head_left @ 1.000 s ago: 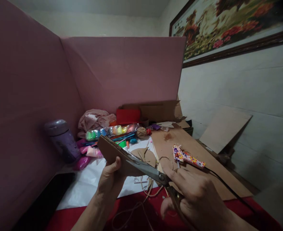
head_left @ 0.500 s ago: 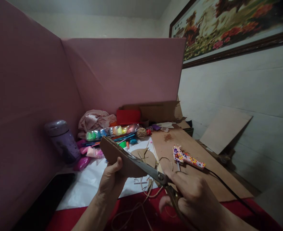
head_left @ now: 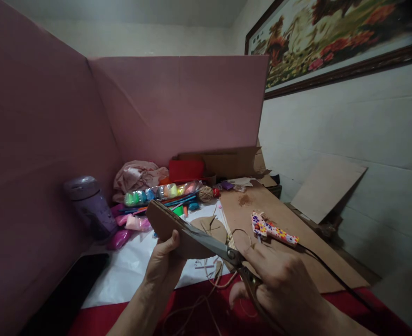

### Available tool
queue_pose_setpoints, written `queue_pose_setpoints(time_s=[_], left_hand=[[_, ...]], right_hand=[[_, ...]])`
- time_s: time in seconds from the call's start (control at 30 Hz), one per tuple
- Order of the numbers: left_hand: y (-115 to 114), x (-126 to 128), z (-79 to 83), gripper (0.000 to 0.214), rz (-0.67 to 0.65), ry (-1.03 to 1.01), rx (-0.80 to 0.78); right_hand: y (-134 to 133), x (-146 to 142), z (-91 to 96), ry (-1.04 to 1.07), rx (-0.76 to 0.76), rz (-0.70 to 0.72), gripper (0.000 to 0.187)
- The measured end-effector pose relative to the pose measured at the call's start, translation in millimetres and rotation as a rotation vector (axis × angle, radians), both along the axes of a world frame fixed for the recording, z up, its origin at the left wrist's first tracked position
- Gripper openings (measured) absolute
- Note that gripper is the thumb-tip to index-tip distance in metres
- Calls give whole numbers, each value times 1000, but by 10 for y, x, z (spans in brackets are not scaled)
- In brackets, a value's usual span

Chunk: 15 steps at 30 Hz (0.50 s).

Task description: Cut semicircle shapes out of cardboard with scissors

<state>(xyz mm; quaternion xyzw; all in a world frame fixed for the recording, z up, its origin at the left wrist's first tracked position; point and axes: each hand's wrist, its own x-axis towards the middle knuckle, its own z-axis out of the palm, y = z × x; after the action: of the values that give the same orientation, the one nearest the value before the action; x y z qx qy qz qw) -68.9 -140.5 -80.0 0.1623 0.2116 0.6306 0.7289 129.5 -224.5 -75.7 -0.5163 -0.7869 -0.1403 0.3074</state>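
Observation:
My left hand grips a brown cardboard piece from below, thumb on its near face, holding it up above the table. My right hand is closed round the handles of dark scissors, index finger stretched along them. The scissor blades lie along the cardboard's near edge, cutting into it. A round cardboard disc lies on the white paper just behind the blades.
A flower-patterned glue gun with a black cord lies on a cardboard sheet at right. Twine loops lie on the red cloth. A purple bottle, coloured clay packs and a twine ball stand behind. Pink boards wall the left and back.
The scissors have slid slightly further left along the cardboard edge, and the cardboard piece has dropped a little. Both hands keep their grips.

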Motion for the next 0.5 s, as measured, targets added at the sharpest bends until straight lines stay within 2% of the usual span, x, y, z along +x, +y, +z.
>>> queue_pose_setpoints(time_s=[0.2, 0.5], left_hand=[[9, -3, -48, 29, -46, 16, 50], [-11, 5, -31, 34, -32, 44, 44]], right_hand=[[18, -17, -6, 15, 25, 25, 49], [28, -4, -72, 4, 12, 58, 32]])
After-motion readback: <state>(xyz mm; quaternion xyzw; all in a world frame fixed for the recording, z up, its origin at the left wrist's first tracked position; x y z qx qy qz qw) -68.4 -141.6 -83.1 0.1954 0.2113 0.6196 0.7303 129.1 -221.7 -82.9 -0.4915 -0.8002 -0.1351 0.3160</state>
